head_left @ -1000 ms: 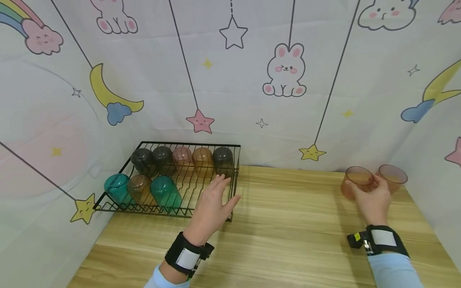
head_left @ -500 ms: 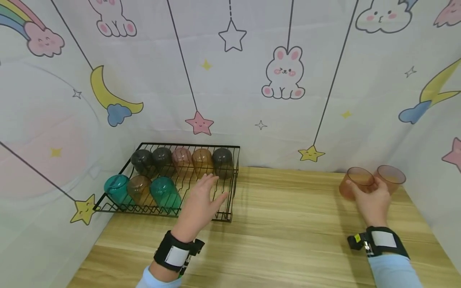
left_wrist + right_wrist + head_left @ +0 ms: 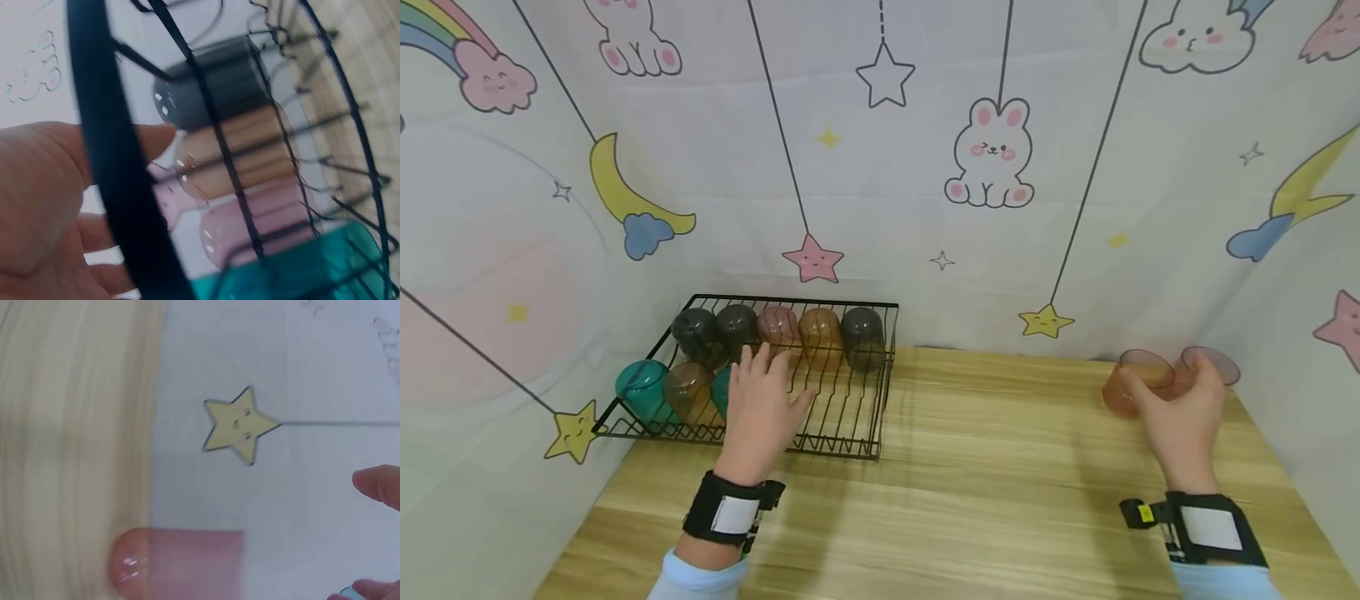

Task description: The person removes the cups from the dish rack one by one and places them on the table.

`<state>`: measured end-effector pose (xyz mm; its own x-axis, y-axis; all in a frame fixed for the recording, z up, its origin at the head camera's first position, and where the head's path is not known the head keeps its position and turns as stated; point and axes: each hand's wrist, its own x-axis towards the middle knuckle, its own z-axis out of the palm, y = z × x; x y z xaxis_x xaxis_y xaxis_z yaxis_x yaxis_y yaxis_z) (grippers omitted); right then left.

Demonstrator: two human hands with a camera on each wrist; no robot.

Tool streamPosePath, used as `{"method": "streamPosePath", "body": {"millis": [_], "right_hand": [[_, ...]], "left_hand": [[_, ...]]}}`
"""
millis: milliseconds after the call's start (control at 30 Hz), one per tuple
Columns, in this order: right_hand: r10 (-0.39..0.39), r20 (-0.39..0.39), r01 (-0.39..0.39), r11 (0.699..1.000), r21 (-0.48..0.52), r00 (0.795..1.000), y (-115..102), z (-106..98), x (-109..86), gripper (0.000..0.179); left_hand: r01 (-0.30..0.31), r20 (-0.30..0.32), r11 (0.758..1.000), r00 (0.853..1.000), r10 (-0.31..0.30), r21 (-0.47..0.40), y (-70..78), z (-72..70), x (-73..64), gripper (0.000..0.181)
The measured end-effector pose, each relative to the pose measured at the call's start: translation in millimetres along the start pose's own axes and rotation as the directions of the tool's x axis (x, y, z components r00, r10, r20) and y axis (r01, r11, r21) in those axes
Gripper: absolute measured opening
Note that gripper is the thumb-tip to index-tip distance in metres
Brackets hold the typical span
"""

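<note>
My left hand [image 3: 762,417] hangs over the front row of the black wire rack [image 3: 880,417], its fingers spread and holding nothing. Below it, a green cup [image 3: 337,262] is partly hidden by the hand in the head view. On the table at far right, an orange cup [image 3: 1122,398] and a pinkish cup [image 3: 1231,368] stand side by side with rims up. My right hand [image 3: 1183,433] is just above them, overlapping both in the head view. In the right wrist view its thumb and fingers are apart, clear of the cup [image 3: 187,565] seen there.
Upside-down cups fill the rack's back row: several dark grey ones [image 3: 863,337], a pink one [image 3: 777,325] and an amber one [image 3: 822,333]. A teal cup [image 3: 643,387] and a brown cup [image 3: 688,390] sit at front left. A patterned cloth [image 3: 925,225] hangs behind the wooden table [image 3: 985,467].
My left hand has moved left along the rack, from its right end to over the green cup. My right hand has lifted slightly off the cups, its fingers parting from the orange one.
</note>
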<state>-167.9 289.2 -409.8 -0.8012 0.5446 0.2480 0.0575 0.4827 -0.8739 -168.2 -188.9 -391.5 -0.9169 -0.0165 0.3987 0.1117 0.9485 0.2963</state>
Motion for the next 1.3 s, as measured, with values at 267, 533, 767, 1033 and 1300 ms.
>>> {"method": "streamPosePath", "body": {"millis": [267,533,767,1033,1300], "right_hand": [[-0.316,0.353,0.367,0.926,-0.088,0.881,-34.6,14.8,-30.1,0.067],[-0.302,0.583,0.465,0.873,-0.149,0.754,-37.7,37.0,-52.8,0.078],[-0.289,0.658,0.485,0.865,-0.132,0.695,-32.5,48.1,-63.6,0.079],[-0.262,0.684,0.477,0.867,-0.143,0.681,-31.7,51.6,-68.5,0.08],[-0.227,0.7,0.448,0.882,-0.147,0.677,-33.2,52.7,-72.1,0.079]], "left_hand": [[0.117,-0.042,0.992,0.992,-0.115,0.056,-24.8,0.8,-0.7,0.077],[0.21,-0.009,0.968,0.978,-0.21,0.135,-30.9,0.9,-2.9,0.07],[0.199,-0.023,0.97,0.98,-0.197,0.137,-28.6,3.7,-3.9,0.072],[0.165,0.07,0.971,0.981,-0.179,0.173,-17.1,-0.3,-6.2,0.076],[0.129,0.08,0.976,0.986,-0.144,0.173,-8.0,-1.6,-5.6,0.07]]}}
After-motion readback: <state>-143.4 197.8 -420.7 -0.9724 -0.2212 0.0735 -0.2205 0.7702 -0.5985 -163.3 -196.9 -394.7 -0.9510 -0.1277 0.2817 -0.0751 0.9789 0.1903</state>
